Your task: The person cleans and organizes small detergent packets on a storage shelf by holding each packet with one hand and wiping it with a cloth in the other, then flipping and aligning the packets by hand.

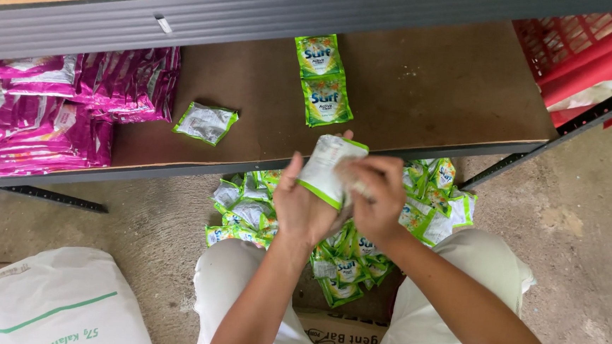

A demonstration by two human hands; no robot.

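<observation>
Both my hands hold one small green-and-white sachet [326,167] in front of the low shelf's edge, its pale back side up. My left hand [301,207] grips its lower left part, my right hand [375,194] pinches its right side. Below my hands a heap of the same green sachets [247,214] lies on the concrete floor between my knees. On the brown shelf board [431,87] lie a strip of two green sachets [322,81] face up and a single sachet [206,123] face down to the left.
Stacks of pink sachets [62,111] fill the shelf's left side. A red plastic crate [582,51] stands at the right end. A white sack [50,301] sits at the lower left, a cardboard box [342,341] under my legs. A grey shelf beam [259,13] runs overhead.
</observation>
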